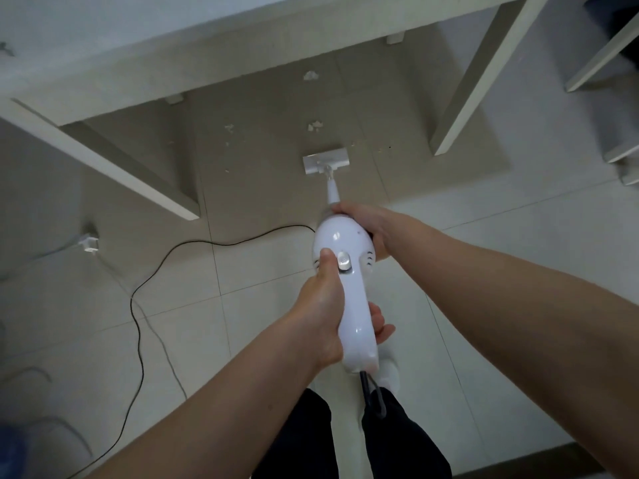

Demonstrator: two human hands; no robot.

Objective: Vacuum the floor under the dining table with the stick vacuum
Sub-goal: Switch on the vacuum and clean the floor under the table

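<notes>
Looking down, what do the hands hold? (first voice)

A white stick vacuum (pixel 347 271), smooth glossy plastic with a rounded body. Its long axis runs from 6 o'clock by the person's legs to 12 o'clock under the table (pixel 138 57). (second voice)

How do the fingers sit? (first voice)

The left hand (pixel 321 316) grips the handle, fingers curled round it and pressed together, with the thumb lying along the top just beside a small grey switch. The right hand (pixel 368 228) is farther forward. It wraps the body's narrow front end from the 3 o'clock side, and its fingertips are hidden underneath. (second voice)

Where is the working end? (first voice)

The flat rectangular head (pixel 326 163) rests on the floor (pixel 484 271) at 12 o'clock from the right hand, joined to it by a thin white tube. It sits just inside the table's shadow, between two pale square legs. (second voice)

And the dirt? (first voice)

Small, ragged, pale crumbs (pixel 315 126) lie on the matte beige tiles just beyond the head at 12 o'clock. More are scattered at 10 and 11 o'clock, and one clump lies deeper under the table. I judge that a straight push along the axis would reach them, with the right hand steering. (second voice)

Anything in the way? (first voice)

A thin black cord (pixel 173 250) loops over the tiles from 9 o'clock down to 7, well apart from the head. (second voice)
</notes>
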